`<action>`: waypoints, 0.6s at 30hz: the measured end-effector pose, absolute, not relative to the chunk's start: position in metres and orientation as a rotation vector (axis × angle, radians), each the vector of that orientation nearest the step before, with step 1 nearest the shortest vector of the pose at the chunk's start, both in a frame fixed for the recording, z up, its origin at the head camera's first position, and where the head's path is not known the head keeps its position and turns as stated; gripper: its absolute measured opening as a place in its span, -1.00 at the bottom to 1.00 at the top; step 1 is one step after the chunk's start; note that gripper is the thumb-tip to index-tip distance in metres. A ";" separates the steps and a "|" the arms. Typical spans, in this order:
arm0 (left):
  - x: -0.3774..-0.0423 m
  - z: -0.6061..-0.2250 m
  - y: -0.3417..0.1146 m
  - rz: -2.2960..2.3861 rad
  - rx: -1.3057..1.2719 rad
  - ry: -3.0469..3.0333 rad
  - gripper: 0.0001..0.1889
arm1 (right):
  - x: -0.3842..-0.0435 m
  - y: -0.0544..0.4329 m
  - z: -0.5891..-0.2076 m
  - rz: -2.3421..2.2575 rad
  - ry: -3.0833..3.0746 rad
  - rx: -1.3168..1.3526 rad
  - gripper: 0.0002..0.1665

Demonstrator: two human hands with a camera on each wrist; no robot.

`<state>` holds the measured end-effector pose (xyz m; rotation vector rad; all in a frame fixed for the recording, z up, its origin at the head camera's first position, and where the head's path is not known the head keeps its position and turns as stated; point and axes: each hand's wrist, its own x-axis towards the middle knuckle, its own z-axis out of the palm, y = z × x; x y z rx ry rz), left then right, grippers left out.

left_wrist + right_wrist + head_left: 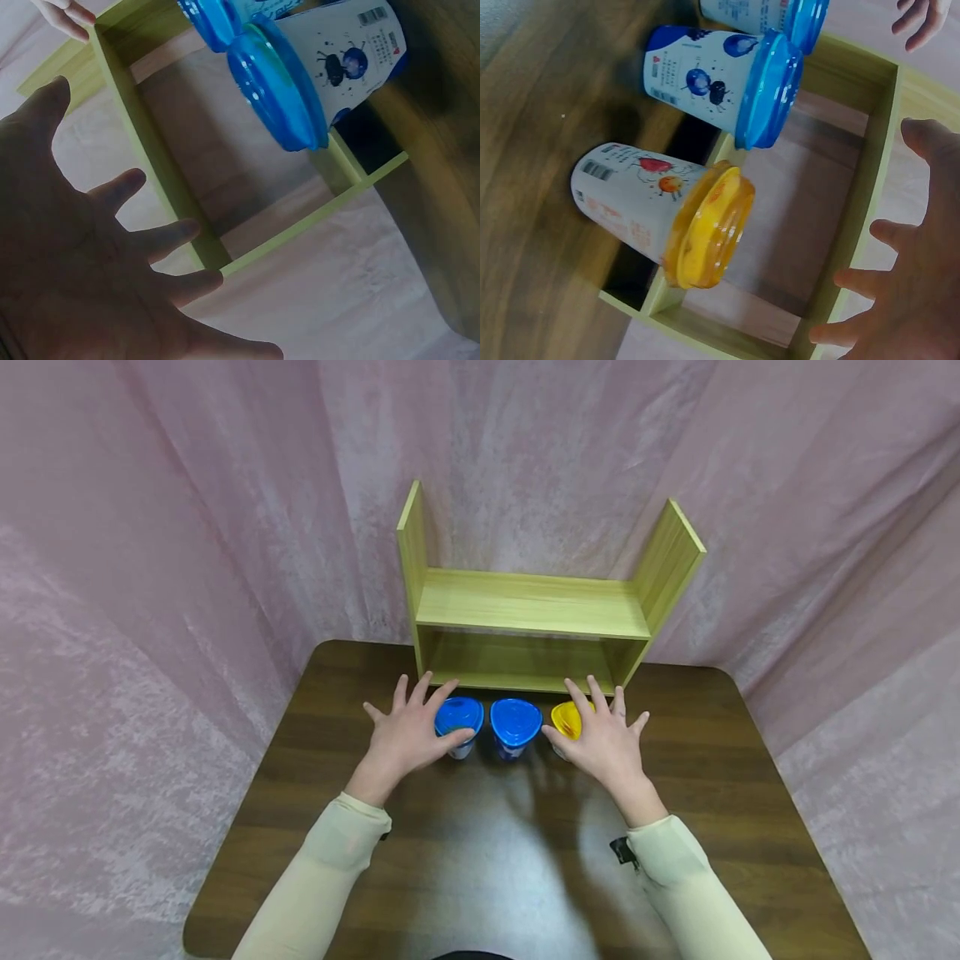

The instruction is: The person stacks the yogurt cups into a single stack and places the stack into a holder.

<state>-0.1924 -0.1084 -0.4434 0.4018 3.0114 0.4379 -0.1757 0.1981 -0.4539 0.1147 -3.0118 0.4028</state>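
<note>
Three lidded paper cups stand in a row on the table. The left cup [458, 714] and the middle cup [516, 722] have blue lids; the right cup [566, 719] has a yellow one. My left hand [405, 735] hovers with spread fingers beside and above the left cup, its thumb overlapping the lid in the head view. Over the yellow-lidded cup, my right hand [603, 745] is likewise spread and partly hides it. Both wrist views show a gap between hand and cups. Berries are printed on the white side of the middle cup [705, 79], red and orange fruit on the yellow-lidded cup [634, 199].
Right behind the cups stands a pale wooden shelf [532, 602] with two upright sides and two levels. The dark wood table [300, 827] has rounded corners. Pink curtains [540, 460] hang around the back and sides.
</note>
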 end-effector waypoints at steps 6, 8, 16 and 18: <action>-0.197 -0.453 -0.110 0.435 0.391 3.005 -0.05 | -0.177 0.204 -0.463 0.432 -3.018 0.098 0.04; -0.198 -0.456 -0.111 0.431 0.387 3.001 -0.05 | -0.178 0.206 -0.466 0.432 -3.017 0.095 0.06; -0.201 -0.466 -0.117 0.477 0.359 2.992 -0.05 | -0.181 0.212 -0.475 0.463 -3.009 0.075 0.04; -0.201 -0.468 -0.117 0.490 0.354 2.986 -0.05 | -0.182 0.213 -0.477 0.463 -3.010 0.069 0.03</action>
